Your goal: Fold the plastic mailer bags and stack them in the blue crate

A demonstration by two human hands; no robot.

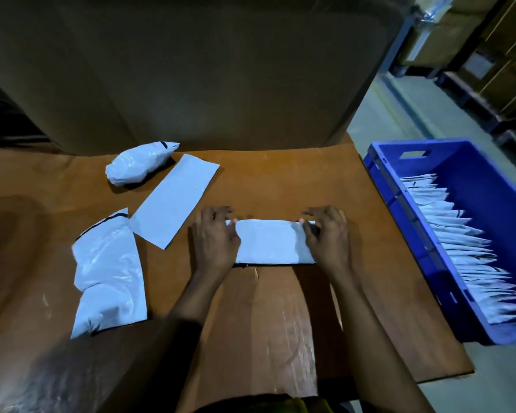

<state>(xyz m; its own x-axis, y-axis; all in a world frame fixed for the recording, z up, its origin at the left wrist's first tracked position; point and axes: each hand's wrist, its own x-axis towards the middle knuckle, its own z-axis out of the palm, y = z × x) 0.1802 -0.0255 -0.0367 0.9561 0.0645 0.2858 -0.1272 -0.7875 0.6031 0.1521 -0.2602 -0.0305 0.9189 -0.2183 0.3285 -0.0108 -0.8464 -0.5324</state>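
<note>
The person's forearms (355, 323) reach in from the near edge over the bench (280, 180), a brown board that carries all the work. Behind the half-folded mailer (271, 241) stands a tall cardboard box (191, 70), walling off the far side. To that mailer's right, well apart and past the bench edge, sits the blue crate (405, 222). I judge it is placed there so a finished fold can go across in one short move. Folded mailers (459, 242) already stand on edge in a row inside it. To the half-folded mailer's left lies a crumpled unfolded mailer (108, 269), likely waiting its turn. Left and farther off lies a flat folded strip (173, 201), and beyond that a bunched mailer (137, 165).

The half-folded mailer lies flat on the bench directly between the hands, long side across. The left hand (215, 236) covers its left end and the right hand (328, 234) its right end. Each has its fingers curled at the far corner and its thumb on top, gripping the plastic. In this dim light I cannot say whether the fingertips reach under the edge. Holding both ends probably keeps the slippery plastic square for the next fold.
</note>
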